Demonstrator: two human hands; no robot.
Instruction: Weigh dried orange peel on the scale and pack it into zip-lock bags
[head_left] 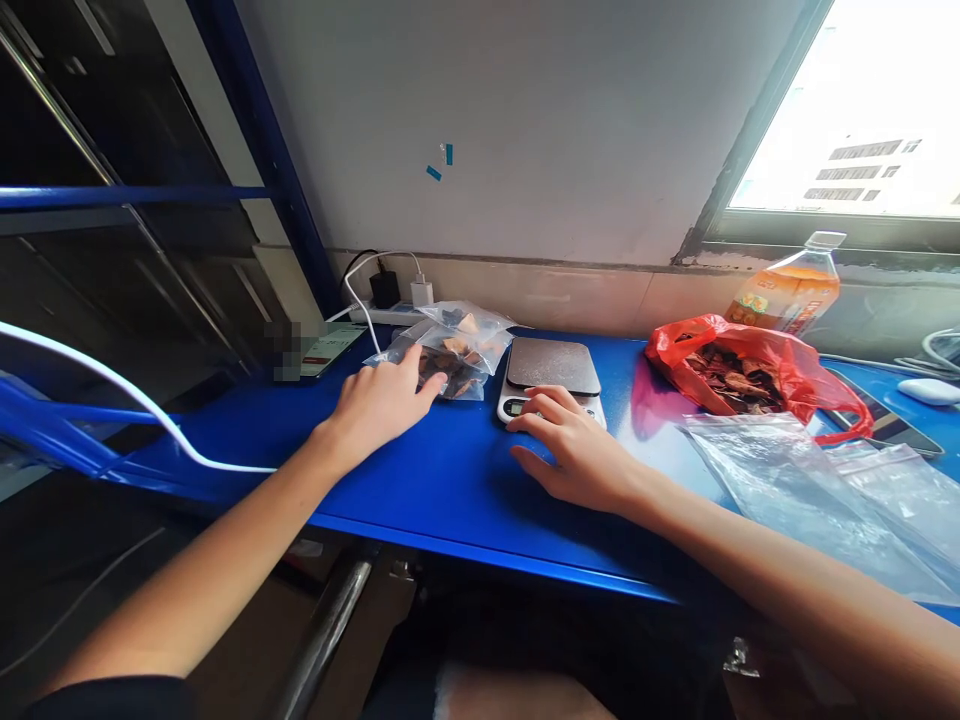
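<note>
My left hand is open, thumb apart from the index finger, at the near left side of clear zip bags filled with brown dried pieces. Its fingertips reach the bags' edge; whether they press on them I cannot tell. My right hand is open over the front of a small kitchen scale, fingers stretched onto the panel beside its display. The scale's metal plate carries nothing. To the right, an open red plastic bag holds dried brown pieces.
Flat clear zip bags lie at the right on the blue table. Behind the red bag stands an orange drink bottle. A power strip with chargers, a phone, a white mouse and a white cable are around.
</note>
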